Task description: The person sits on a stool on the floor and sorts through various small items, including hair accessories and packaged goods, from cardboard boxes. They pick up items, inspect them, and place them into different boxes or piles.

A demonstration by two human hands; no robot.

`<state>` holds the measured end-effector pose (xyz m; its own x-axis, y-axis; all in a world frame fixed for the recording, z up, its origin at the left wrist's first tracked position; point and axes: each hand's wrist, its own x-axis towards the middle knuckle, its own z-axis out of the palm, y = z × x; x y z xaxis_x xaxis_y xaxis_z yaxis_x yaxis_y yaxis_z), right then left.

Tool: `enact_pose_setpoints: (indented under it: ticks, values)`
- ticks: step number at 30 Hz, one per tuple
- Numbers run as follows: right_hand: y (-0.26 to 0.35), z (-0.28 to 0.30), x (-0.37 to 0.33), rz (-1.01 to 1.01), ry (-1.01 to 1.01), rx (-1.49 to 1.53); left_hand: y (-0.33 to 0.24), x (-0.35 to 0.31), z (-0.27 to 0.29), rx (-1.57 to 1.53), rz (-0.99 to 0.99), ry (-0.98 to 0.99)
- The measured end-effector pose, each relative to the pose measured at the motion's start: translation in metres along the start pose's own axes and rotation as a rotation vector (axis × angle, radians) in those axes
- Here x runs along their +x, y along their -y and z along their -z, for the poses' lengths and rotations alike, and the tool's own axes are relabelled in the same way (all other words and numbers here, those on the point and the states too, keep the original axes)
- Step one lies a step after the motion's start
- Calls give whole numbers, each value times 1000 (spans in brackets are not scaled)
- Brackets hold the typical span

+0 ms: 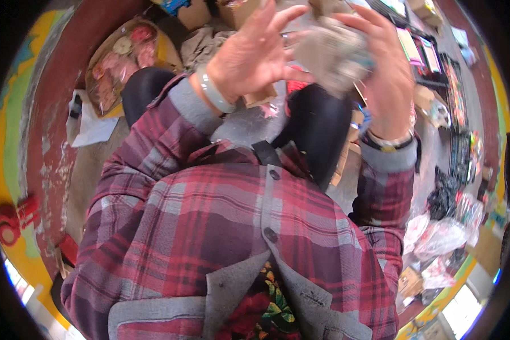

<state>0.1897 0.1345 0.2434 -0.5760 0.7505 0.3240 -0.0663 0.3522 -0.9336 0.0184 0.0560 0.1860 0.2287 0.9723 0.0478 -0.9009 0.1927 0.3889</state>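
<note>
Pale grey bundle (335, 54), soft and cloth-like, upper centre-right of frame, up off the floor between the two hands; motion blur, exact kind unclear. Plaid jacket (204, 226) fills the lower centre. Floor (345, 192) shows in patches around bent legs in black trousers (323, 127). Upper left: round-edged cardboard box (169, 52) with pink items (118, 67) inside, some in clear wrap. Right edge: black crates (460, 156) with coloured goods; below them, lower right, clear plastic bags (443, 235) and a black bag (443, 197). Top, left of centre: crumpled grey-brown cloth (201, 48) lying near the box. White sheet (93, 124) just below the box.

Right grip (386, 79): on the bundle's right side, fingers bent over its top, looks to be pinching it; thumb contact lost in blur. Left grip (250, 59): spread, palm partly showing, fingers pointing right at the bundle; fingertips right by its left edge, touching or not, can't tell. Key relation: bundle lies right of the left grip and left of the right palm, right hand nearer. Long axis not readable, about as wide as tall. Smallest: pale bracelet (212, 92) on left wrist, dark-and-light band (389, 143) on right wrist.
</note>
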Motion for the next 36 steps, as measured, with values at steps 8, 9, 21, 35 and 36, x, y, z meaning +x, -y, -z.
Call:
enact_pose_setpoints:
  ticks: [8,9,21,35,36]
  values:
    - [-118,-60,43,-409,1122,-691,-75,-70,121,110,-467,-590]
    - [-163,-62,28,-649,1272,-673,-86,-76,127,77,-493,-603]
    - [-520,-111,-207,-894,706,-1097,-92,-57,125,-40,-368,-719]
    - [-357,-37,-3,-504,1341,-1503,-69,-53,131,-8,-292,-569]
    - [-325,-29,24,-547,1268,-1403,-64,-54,132,-4,-290,-554]
